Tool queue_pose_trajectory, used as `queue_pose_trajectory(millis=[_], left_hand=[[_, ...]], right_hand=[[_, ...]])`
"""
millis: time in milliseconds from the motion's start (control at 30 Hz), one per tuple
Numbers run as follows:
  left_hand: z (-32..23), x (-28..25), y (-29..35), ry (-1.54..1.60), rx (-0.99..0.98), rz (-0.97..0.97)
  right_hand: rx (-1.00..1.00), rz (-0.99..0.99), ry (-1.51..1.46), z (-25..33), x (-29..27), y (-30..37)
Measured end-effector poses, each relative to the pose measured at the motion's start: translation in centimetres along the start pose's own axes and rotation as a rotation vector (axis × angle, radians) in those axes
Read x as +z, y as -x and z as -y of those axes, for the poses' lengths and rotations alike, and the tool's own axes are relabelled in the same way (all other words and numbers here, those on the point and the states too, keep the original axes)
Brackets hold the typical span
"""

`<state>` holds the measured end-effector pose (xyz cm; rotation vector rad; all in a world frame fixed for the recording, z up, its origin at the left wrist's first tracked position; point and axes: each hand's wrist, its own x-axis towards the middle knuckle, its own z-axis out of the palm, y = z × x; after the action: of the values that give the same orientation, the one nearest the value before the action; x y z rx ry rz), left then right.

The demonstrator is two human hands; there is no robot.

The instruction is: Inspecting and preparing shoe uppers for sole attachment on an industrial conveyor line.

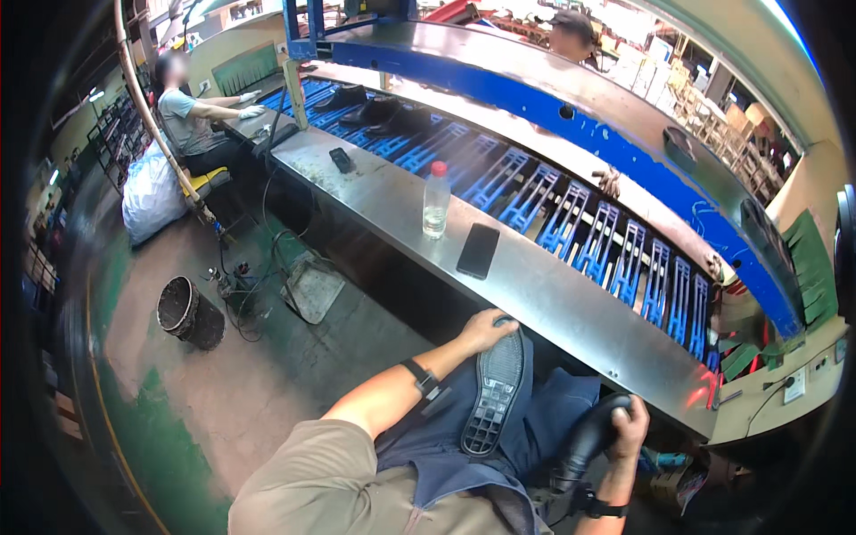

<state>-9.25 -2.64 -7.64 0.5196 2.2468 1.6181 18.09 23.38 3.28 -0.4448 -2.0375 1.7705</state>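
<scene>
My left hand (487, 330) is closed on one end of a black shoe sole (494, 385), which rests over my lap. The sole's far end shows a grid of open cells, and its middle has a ribbed surface. At the right, my right hand (632, 428) is wrapped round a black shoe (592, 439), held beside my right knee. The shoe and the sole are apart. Part of the shoe's lower end is blurred and dark.
A metal ledge (383, 205) before me holds a bottle with a red cap (436, 201), a phone (479, 251) and a small black object (341, 160). Behind runs a conveyor of blue racks (562, 218) carrying black shoes (370, 114). A gloved co-worker (192, 120) sits far left; a bucket (190, 314) stands left.
</scene>
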Motion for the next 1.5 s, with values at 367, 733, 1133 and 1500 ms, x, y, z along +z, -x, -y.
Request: queue_pose_trajectory(millis=[367,733,1133,1500], left_hand=[[-8.1,-3.0,4.6,1.26,-0.139,0.518],[-16.3,2.0,7.5,1.212,-0.08,0.608],[-18.9,5.5,10.4,0.656,0.174,0.622],[-19.1,5.8,10.9,0.577,0.249,0.593]], right_hand=[[0.632,-0.109,-0.771,-12.4,1.4,11.6],[0.473,0.313,-0.701,-0.7,2.1,7.8],[0.285,0.468,-0.624,1.8,3.5,7.0],[0.297,0.455,-0.621,1.3,3.6,6.9]])
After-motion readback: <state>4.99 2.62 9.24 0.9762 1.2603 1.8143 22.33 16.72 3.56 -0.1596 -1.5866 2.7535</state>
